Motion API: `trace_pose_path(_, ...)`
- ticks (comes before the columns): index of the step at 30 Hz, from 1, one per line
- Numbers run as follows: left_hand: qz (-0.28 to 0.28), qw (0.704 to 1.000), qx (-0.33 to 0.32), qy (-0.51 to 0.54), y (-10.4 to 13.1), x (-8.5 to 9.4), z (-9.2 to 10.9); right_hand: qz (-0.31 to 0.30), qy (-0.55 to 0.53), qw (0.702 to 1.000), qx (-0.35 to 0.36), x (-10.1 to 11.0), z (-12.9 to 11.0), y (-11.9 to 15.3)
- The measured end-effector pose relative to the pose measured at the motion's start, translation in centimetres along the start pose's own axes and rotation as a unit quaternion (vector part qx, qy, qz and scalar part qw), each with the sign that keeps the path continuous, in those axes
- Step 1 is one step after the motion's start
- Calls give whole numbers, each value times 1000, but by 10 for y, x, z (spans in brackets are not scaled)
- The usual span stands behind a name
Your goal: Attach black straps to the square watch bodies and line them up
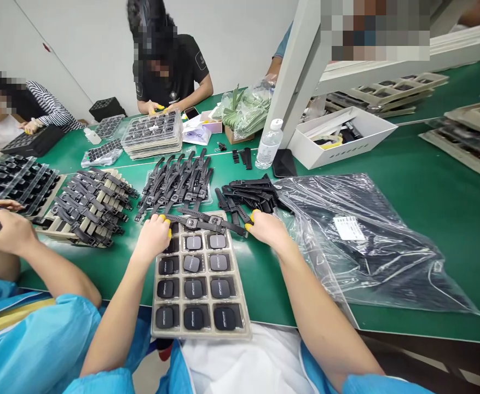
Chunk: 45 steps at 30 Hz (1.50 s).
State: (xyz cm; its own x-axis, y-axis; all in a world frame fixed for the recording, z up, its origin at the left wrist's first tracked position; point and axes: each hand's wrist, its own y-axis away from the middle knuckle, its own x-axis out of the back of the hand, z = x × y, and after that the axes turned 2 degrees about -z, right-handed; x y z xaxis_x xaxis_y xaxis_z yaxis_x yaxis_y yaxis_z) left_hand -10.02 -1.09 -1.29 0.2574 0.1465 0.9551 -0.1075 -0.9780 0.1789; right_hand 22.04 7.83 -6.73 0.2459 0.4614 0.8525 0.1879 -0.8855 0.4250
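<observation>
"W" on black shirt (188,68), illegible print on white box (325,156)

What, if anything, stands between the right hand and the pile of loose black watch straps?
Nothing visible: the right hand is at the near edge of the loose black watch straps, and the plastic bottle stands beyond them.

"What colour is the tabletop (412,219)?"
"Plain green. Over its near edge sits a beige tray (242,306), its square pieces (194,289) black with pale lettering."
"The straps (202,224)?"
"Black, too. The fingertip covers (256,214) are yellow."
"Any patterns?"
"Black-and-white stripes on a sleeve (51,104) at the far edge; a yellow band across the blue garment (38,347) at the near edge."
</observation>
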Motion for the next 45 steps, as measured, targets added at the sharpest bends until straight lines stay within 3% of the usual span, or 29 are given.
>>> trace_pose_path(3, 7, 1000, 0, 4, 0, -3, -5, 49, -12, 999, 17, 4, 9, 1)
trace_pose_path(6, 21, 999, 4, 27, 2, 0, -12, 139, -52, 988, 34, 7, 18, 2)
trace_pose_path(9, 65, 988, 27, 135, 4, 14, -12, 232, -160, 959, 30, 10, 21, 0)
trace_pose_path(11, 99, 962, 25, 253, 5, 28, -2, 294, -287, 910, 66, 12, 20, -1)
trace_pose_path(15, 123, 882, -21, 455, -2, 44, 38, 368, -524, 748, 172, 16, 8, 10)
trace_pose_path(16, 125, 866, -29, 484, -6, 42, 51, 354, -568, 719, 186, 16, 3, 15)
trace_pose_path(18, 127, 845, -39, 517, -16, 29, 74, 267, -647, 686, 200, 16, -8, 26)
trace_pose_path(22, 136, 834, -67, 530, -32, -11, 105, -23, -717, 664, 210, 8, -32, 43)
trace_pose_path(25, 150, 820, -118, 539, -36, -29, 111, -152, -716, 646, 215, -1, -43, 48)
trace_pose_path(27, 165, 812, -142, 542, -35, -33, 111, -170, -705, 653, 217, -8, -46, 49)
trace_pose_path(33, 213, 808, -181, 518, -36, -26, 103, -164, -637, 714, 239, -22, -50, 49)
trace_pose_path(40, 232, 814, -232, 480, -35, -26, 93, -221, -639, 701, 227, -22, -49, 51)
trace_pose_path(45, 236, 815, -235, 474, -34, -23, 91, -216, -651, 697, 208, -23, -48, 48)
